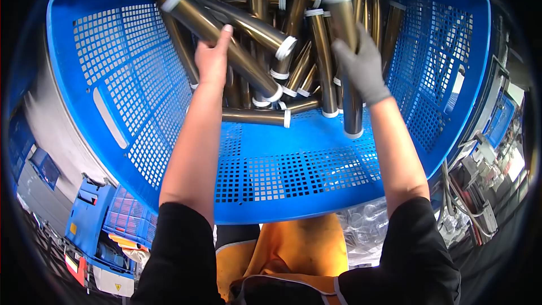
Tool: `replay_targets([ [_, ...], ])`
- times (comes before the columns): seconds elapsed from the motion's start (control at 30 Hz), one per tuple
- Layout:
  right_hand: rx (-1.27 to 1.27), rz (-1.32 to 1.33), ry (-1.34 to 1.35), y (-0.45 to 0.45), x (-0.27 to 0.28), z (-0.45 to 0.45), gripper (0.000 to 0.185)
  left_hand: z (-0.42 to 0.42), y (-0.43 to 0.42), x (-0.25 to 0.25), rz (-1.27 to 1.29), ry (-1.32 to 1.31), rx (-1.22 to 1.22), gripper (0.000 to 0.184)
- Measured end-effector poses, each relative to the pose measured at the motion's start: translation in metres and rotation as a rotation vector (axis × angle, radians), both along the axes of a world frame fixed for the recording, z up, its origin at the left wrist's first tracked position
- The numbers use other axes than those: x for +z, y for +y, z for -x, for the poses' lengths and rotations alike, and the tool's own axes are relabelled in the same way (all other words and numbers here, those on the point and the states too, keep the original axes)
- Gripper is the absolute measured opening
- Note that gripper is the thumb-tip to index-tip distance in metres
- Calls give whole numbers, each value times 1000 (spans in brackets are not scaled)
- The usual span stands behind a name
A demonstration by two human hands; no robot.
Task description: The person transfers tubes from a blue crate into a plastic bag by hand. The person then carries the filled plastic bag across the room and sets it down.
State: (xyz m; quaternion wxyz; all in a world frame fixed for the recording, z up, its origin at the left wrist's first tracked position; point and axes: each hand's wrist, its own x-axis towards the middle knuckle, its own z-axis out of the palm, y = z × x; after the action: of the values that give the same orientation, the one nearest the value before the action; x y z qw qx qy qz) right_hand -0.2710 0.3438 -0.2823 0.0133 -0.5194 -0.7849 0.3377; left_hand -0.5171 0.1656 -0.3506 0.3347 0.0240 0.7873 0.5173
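My bare left hand [212, 61] is closed round a dark bronze tube [240, 63] with white end caps. The tube slants from upper left to lower right, and my fingers are hidden beneath it. On the right, my right hand [364, 66] in a grey glove grips another bronze tube [352, 110], which stands nearly upright in view; its top end is smeared by motion. Both hands are inside a blue perforated plastic crate [271, 212]. Just beyond my left hand lies a slanted capped tube [248, 25]. Another tube [257, 116] rests crosswise on the crate floor below.
Several more bronze tubes [323, 59] lie jumbled at the far side of the crate. Its high mesh walls surround my forearms. Outside stand a blue machine [93, 209] at lower left, a red-and-blue crate [131, 214], and cables [460, 206] at right.
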Motion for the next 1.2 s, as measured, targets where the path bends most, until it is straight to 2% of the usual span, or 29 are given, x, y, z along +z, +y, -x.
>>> replay_targets([
  [0.03, -164, 68, 11, 17, -2, 2, 68, 4, 5, 3, -102, 23, -12, 48],
  [0.07, -270, 154, -8, 33, -9, 0, 68, 8, 18, 15, -63, 55, -86, 50],
  [0.1, -267, 99, 25, 42, -23, -4, 73, 12, 31, 28, -22, 89, -161, 52],
  [0.13, -236, 50, -23, 52, -50, -14, 77, 23, 43, 27, 76, 157, -370, 61],
  [0.17, -210, 1, -69, 58, -77, -24, 81, 22, 51, 3, 119, 255, -408, 78],
  [0.23, -205, 64, -121, 45, -83, -18, 104, 14, 75, 13, 411, 282, -541, 88],
  [0.27, -207, 14, -173, 37, -88, -12, 108, 9, 79, 14, 482, 207, -636, 99],
  [0.3, -204, -32, -226, 29, -92, -9, 112, 2, 82, 15, 644, 219, -752, 100],
  [0.37, -257, 14, -190, 17, -77, 1, 113, -23, 55, -6, 585, 254, -645, 101],
  [0.4, -221, 84, -78, 7, -79, -1, 115, -34, 35, -18, 589, 331, -713, 98],
  [0.43, -183, 154, 26, -5, -82, -6, 117, -53, 18, -8, 535, 356, -728, 96],
  [0.47, -173, 193, 15, -28, -84, -9, 118, -68, -1, -4, 493, 484, -872, 96],
  [0.5, -160, 233, 6, -47, -83, -10, 120, -76, -26, -22, 265, 558, -896, 97],
  [0.53, -166, 275, -76, -54, -80, -11, 123, -80, -35, -12, 173, 448, -887, 97],
  [0.57, -221, 301, -58, -56, -82, -15, 118, -82, -43, -3, 83, 338, -881, 97],
  [0.63, -241, 212, -28, -57, -89, -22, 111, -84, -51, 6, 211, 397, -762, 103],
  [0.67, -273, 234, 9, -53, -91, -28, 104, -83, -60, -6, 287, 428, -743, 114],
  [0.7, -252, 250, -32, -45, -90, -27, 102, -81, -64, -14, 293, 427, -744, 114],
  [0.8, -281, 292, -46, -42, -87, -23, 100, -78, -57, -21, 417, 227, -736, 127],
  [0.9, -352, 463, 342, -60, -112, -35, 97, -59, -32, -21, 360, -72, -693, 125],
  [0.97, -243, 485, 229, -60, -90, -29, 95, -60, -13, -12, 321, -312, -629, 122],
  [1.0, -121, 287, 9, -57, -86, -31, 93, -60, -13, -18, 289, -373, -590, 125],
  [1.03, -133, 230, -18, -56, -97, -41, 93, -59, -9, -20, 254, -430, -549, 128],
  [1.07, -198, 290, 46, -57, -109, -48, 92, -59, -9, -21, 251, -429, -551, 128],
  [1.13, -259, 349, 102, -51, -110, -46, 92, -61, -5, -16, 23, -640, -334, 123],
  [1.2, -440, 772, 293, -44, -108, -44, 91, -60, -6, -22, 18, -694, -354, 121],
])
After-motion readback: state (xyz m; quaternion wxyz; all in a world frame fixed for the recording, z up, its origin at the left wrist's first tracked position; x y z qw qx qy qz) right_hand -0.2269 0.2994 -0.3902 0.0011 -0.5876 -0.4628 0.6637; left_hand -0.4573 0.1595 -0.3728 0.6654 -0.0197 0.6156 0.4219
